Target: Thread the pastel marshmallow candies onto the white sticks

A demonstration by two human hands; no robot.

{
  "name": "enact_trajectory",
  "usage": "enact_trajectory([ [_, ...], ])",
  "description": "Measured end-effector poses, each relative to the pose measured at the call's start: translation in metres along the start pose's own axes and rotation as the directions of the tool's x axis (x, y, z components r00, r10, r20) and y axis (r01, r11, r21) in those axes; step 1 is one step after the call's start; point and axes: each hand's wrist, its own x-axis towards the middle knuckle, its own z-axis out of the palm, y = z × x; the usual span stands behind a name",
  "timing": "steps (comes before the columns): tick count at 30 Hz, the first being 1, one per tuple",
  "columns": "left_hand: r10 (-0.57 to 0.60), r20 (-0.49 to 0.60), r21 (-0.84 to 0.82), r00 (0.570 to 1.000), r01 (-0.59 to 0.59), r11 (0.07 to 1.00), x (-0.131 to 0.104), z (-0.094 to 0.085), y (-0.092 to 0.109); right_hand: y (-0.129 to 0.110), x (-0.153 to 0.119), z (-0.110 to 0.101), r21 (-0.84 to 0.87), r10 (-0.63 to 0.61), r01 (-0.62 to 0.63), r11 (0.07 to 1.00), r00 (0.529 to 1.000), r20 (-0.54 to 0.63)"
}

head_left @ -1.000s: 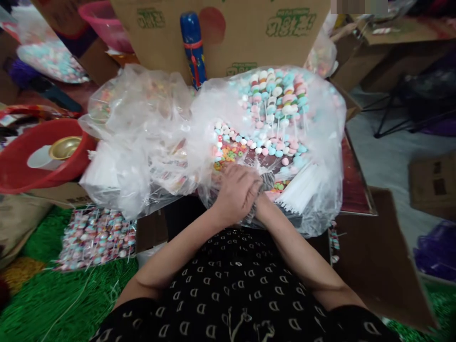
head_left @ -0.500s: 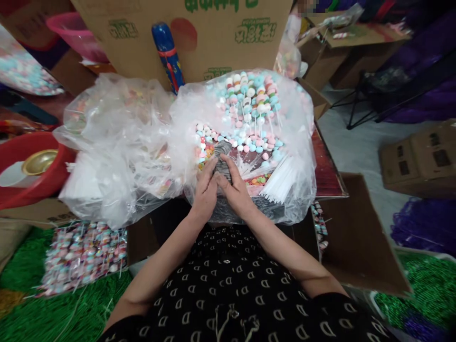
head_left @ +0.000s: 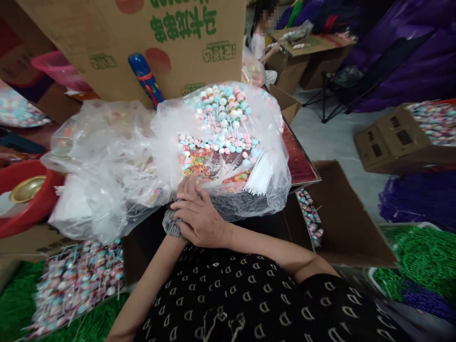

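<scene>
My left hand (head_left: 189, 184) is at the near edge of the plastic-covered table, its fingers stretched out and partly hidden under my other hand. Around its wrist sits a grey striped cloth band (head_left: 171, 225). My right hand (head_left: 204, 221) lies across the back of the left, with fingers curled at the band. Just ahead, clear plastic sheeting (head_left: 228, 205) holds loose pastel marshmallows (head_left: 228, 145), marshmallow skewers (head_left: 226, 107), small ring-shaped candies (head_left: 199, 164) and a bundle of white sticks (head_left: 260, 173).
A large carton (head_left: 199, 42) stands behind the table, with a blue flask (head_left: 146, 80) before it. On the left is a red basin (head_left: 50, 190) holding a golden bowl (head_left: 28, 189). An open box (head_left: 349, 218) is at the right. A person (head_left: 261, 45) sits farther back.
The grey band was between both hands over the candies; now it is around my left wrist. Both hands have come nearer my body, the right crossing over the left. The view has shifted right.
</scene>
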Motion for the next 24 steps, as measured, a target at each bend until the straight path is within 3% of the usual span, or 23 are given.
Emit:
enact_trajectory([
  [3,0.107,0.048,0.212,0.993,-0.115,0.97,-0.011,0.008,-0.006,0.009,0.004,-0.004,-0.028,0.125,-0.125,0.992,0.992,-0.006],
  [6,0.192,0.218,0.461,0.957,-0.274,0.844,-0.012,0.018,-0.001,0.029,0.01,-0.022,0.067,0.276,-0.271,0.96,0.957,-0.087],
  [11,0.284,0.382,0.546,0.879,-0.463,0.698,-0.018,0.025,0.027,0.055,0.004,-0.05,0.334,0.557,-0.477,0.813,0.803,-0.211],
  [13,0.283,0.434,0.517,0.855,-0.494,0.699,-0.022,0.022,0.039,0.058,-0.001,-0.054,0.39,0.564,-0.458,0.798,0.797,-0.218],
  [16,0.208,0.409,0.507,0.889,-0.411,0.758,-0.03,0.003,0.049,0.058,-0.005,-0.056,0.427,0.56,-0.437,0.792,0.799,-0.221],
  [19,0.036,0.291,0.564,0.956,-0.202,0.801,-0.047,-0.032,0.045,0.056,-0.004,-0.055,0.45,0.576,-0.442,0.776,0.787,-0.221],
  [21,-0.107,0.202,0.646,0.974,-0.05,0.762,-0.065,-0.064,0.034,0.055,-0.002,-0.052,0.47,0.575,-0.442,0.764,0.796,-0.187],
  [24,-0.331,0.105,0.757,0.938,0.141,0.638,-0.1,-0.117,0.009,0.055,0.001,-0.043,0.486,0.577,-0.467,0.739,0.811,-0.099],
])
